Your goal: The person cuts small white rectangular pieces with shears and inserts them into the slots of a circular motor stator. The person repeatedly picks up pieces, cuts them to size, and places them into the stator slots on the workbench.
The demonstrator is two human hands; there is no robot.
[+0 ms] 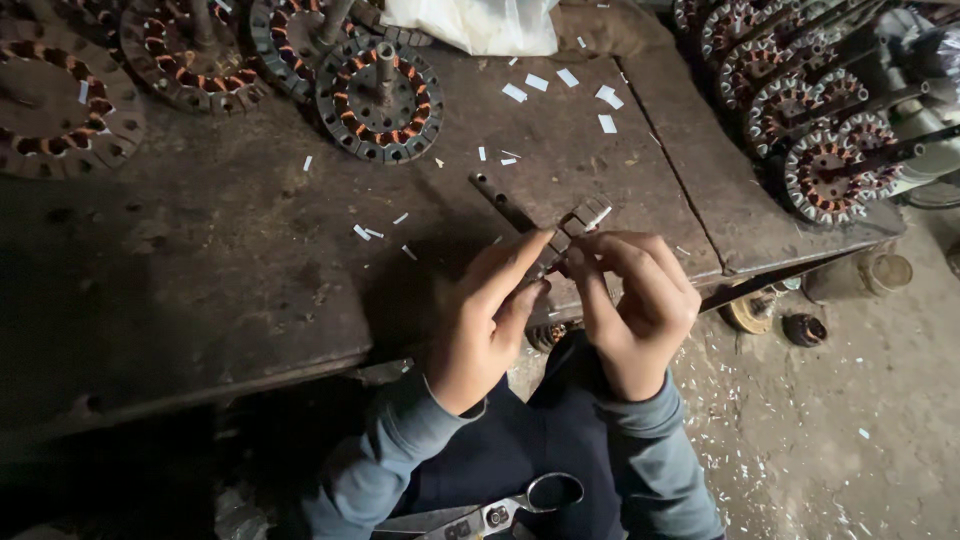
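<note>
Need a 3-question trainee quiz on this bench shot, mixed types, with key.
1. True or false: both hands hold the small metal strip over the bench.
2. Where do the scissors lie? A) on the bench B) on the lap C) on the floor
3. Fill in: the wound stator nearest the hands stands on the bench to their upper ____.

Key:
1. True: the left hand and right hand pinch it with their fingers.
2. B
3. left
</note>
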